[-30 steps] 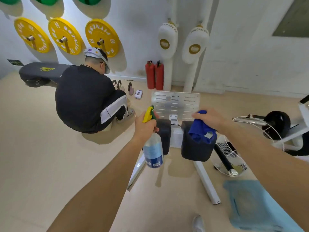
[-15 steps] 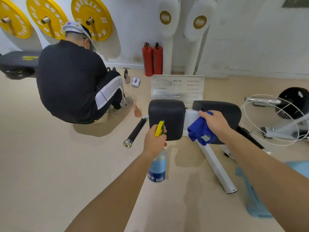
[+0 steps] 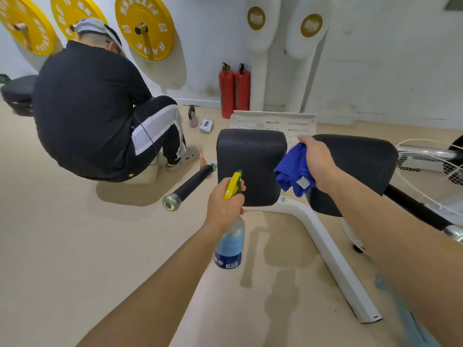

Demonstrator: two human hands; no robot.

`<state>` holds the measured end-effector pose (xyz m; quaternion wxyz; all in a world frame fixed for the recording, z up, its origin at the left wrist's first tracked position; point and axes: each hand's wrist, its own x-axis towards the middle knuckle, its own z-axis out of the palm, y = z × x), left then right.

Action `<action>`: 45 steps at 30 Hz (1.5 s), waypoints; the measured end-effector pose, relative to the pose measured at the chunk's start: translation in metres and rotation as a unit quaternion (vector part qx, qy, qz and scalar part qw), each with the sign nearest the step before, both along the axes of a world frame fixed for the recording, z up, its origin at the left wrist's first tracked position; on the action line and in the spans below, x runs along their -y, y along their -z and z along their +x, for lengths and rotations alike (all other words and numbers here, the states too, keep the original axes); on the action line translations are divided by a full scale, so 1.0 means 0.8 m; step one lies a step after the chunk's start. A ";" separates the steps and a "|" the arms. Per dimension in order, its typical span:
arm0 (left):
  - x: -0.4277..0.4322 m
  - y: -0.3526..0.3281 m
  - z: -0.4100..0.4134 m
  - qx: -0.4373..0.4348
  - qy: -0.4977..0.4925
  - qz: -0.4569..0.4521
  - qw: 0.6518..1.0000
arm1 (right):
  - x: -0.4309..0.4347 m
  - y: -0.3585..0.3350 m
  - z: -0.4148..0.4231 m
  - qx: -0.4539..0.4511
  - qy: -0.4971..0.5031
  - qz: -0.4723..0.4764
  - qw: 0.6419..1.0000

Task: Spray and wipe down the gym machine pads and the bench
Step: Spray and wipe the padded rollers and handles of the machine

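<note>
Two black pads sit side by side on a white-framed gym machine (image 3: 323,236). My left hand (image 3: 223,204) grips a spray bottle (image 3: 230,244) with blue liquid and a yellow trigger, its nozzle close to the front of the left pad (image 3: 250,159). My right hand (image 3: 317,161) holds a bunched blue cloth (image 3: 292,171) in the gap between the left pad and the right pad (image 3: 358,161). A black bench (image 3: 17,93) lies far left by the wall, mostly hidden behind a crouching person.
A person in black (image 3: 87,108) crouches on the floor at left. A black handle bar (image 3: 188,186) sticks out left of the machine. Two red fire extinguishers (image 3: 234,88) stand at the wall. A wire fan guard (image 3: 431,161) lies at right. Yellow weight plates (image 3: 145,26) hang on the wall.
The view has dropped and closed in on the pads. My left hand with the bottle moved lower in front of the left pad; my right hand shifted the cloth off the right pad's top into the gap.
</note>
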<state>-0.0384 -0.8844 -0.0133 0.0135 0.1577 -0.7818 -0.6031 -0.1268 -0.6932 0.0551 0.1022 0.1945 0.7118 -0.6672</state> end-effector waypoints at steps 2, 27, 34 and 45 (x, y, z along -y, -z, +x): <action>0.003 0.010 -0.003 -0.013 0.007 -0.002 1.000 | 0.007 0.007 -0.008 -0.018 0.012 -0.018 1.000; 0.012 0.070 0.000 -0.074 -0.001 -0.062 0.995 | 0.029 0.044 -0.004 -0.248 0.159 -0.108 0.950; 0.034 0.059 0.002 -0.104 -0.028 0.023 0.994 | 0.077 0.152 -0.029 -0.456 -0.119 0.551 0.689; 0.052 0.068 0.004 -0.119 -0.042 0.066 0.990 | 0.057 0.194 -0.022 -0.525 -0.306 0.693 0.388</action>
